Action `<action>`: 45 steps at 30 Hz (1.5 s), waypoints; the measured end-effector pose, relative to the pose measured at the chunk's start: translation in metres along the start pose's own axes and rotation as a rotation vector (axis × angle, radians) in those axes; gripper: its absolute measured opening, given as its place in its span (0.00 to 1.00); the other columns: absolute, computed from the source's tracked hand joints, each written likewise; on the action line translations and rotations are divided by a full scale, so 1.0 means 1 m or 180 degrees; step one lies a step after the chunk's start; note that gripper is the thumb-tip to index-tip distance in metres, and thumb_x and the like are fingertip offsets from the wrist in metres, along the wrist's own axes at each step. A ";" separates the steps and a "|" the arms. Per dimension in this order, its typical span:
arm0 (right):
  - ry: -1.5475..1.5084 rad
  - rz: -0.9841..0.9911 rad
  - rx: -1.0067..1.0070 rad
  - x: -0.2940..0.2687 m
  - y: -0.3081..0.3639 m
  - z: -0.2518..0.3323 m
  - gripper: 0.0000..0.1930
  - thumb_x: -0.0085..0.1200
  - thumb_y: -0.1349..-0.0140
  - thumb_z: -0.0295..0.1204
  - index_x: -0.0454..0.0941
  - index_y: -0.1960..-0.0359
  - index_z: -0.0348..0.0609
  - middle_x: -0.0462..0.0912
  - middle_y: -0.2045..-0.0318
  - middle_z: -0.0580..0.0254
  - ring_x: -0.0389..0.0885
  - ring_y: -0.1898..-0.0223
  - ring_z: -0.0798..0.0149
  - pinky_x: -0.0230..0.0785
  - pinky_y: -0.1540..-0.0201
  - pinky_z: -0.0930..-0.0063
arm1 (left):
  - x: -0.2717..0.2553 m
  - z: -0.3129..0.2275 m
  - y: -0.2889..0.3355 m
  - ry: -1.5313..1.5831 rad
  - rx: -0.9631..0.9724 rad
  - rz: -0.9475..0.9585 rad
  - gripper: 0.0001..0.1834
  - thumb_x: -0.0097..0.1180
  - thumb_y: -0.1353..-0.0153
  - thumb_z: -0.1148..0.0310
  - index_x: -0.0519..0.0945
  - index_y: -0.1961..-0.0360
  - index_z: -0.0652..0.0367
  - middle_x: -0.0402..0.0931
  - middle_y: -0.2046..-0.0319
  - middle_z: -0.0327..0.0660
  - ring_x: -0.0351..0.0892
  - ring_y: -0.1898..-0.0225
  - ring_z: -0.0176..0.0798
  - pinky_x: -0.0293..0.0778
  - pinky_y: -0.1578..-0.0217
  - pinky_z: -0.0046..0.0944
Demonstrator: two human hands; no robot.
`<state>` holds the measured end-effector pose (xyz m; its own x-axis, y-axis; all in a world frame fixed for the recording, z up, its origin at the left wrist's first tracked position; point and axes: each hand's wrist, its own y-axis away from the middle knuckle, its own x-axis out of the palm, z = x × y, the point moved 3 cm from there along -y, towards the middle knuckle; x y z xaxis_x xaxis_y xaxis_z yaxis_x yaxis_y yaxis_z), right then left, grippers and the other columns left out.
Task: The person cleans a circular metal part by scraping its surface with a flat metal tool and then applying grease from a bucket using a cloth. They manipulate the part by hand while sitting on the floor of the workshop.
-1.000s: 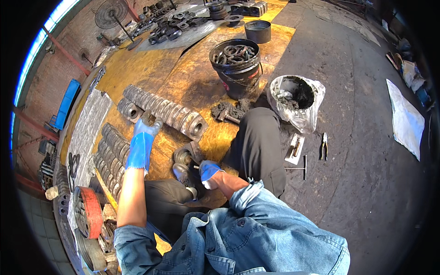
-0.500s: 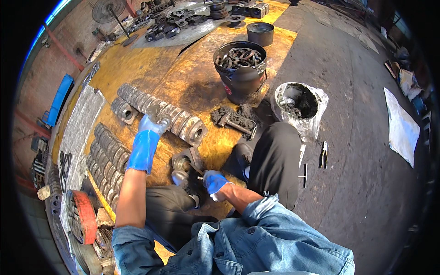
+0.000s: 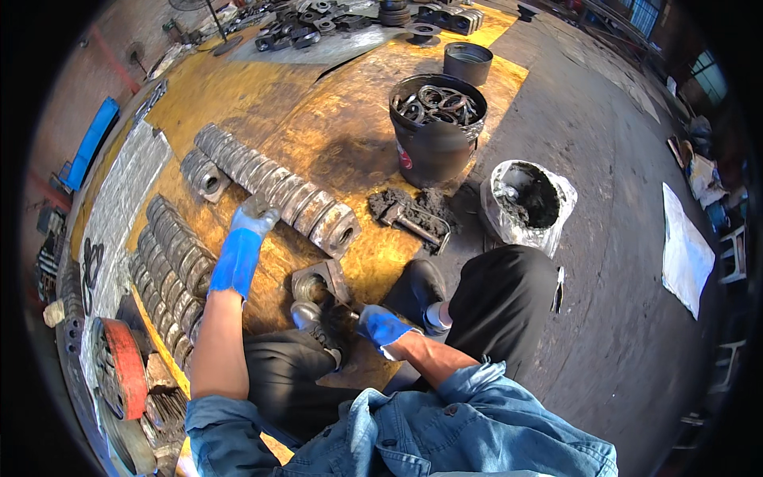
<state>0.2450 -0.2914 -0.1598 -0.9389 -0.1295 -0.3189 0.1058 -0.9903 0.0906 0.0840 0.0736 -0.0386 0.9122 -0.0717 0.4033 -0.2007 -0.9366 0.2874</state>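
Note:
My left hand, in a blue and grey glove, is beside the middle of a long row of worn metal bearing blocks. Its fingers look curled in, and what lies in them, if anything, is too smeared with grey to make out. Between my feet one square metal block with a round bore lies on the floor, tilted against my left shoe. My right hand, gloved the same, is closed round a slim tool whose far end points at that bore; its tip is hidden.
Ahead stands a black bucket of metal rings, with a dark tub behind. A plastic-lined bucket of dark paste is beyond my right knee. A metal tool lies in a dark heap. More block rows lie left; pliers lie right.
My left hand has drawn back a little from the top of the block row, its fingers more gathered. The right hand stays near the block. The whole view has shifted slightly.

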 end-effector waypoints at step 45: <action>-0.0193 -0.0224 0.1118 -0.004 -0.011 -0.151 0.20 0.48 0.47 0.15 0.77 0.51 0.40 0.81 0.68 0.67 0.74 0.69 0.70 0.69 0.67 0.74 | -0.045 -0.065 0.097 -0.2834 0.0039 -0.0512 0.32 0.63 0.42 0.53 0.75 0.43 0.67 0.75 0.46 0.50 0.74 0.47 0.43 0.67 0.44 0.41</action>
<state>0.2965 -0.2879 -0.3017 -0.9587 -0.0479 -0.2804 -0.0690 -0.9172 0.3924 0.0007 0.0085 0.0273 0.8687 -0.1737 -0.4639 -0.0476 -0.9614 0.2709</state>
